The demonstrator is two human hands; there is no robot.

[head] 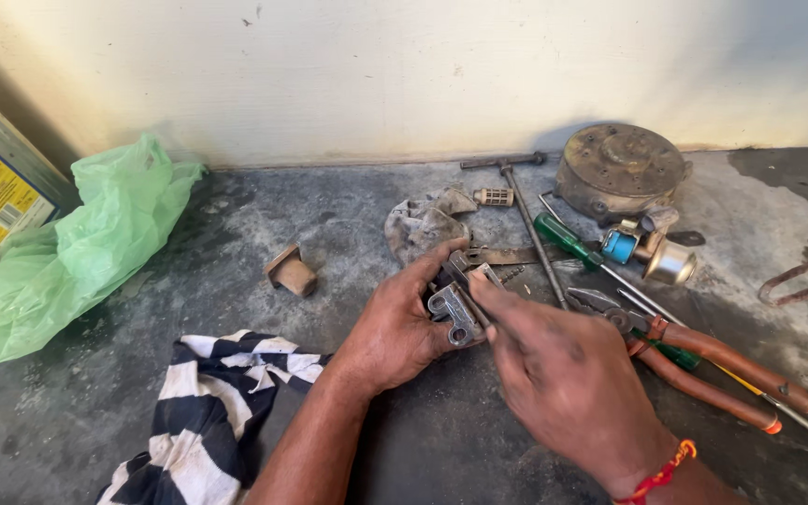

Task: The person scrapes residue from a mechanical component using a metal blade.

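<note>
My left hand [402,325] grips a small grey metal part [454,309] with round holes, holding it just above the concrete floor. My right hand [554,374], with a red thread band at the wrist, pinches the same part from the right, its fingertips on the upper edge. Whether my right hand holds a thin tool against the part is hidden by the fingers. Directly right of my hands lie orange-handled pliers [703,365] and a green-handled screwdriver [568,241].
A round rusty metal housing [619,168] stands by the wall, with a T-handle wrench [526,215], a dirty rag [423,224] and a small chrome cylinder [670,262] near it. A small metal block [292,271], a green plastic bag [77,243] and a striped cloth [208,411] lie left.
</note>
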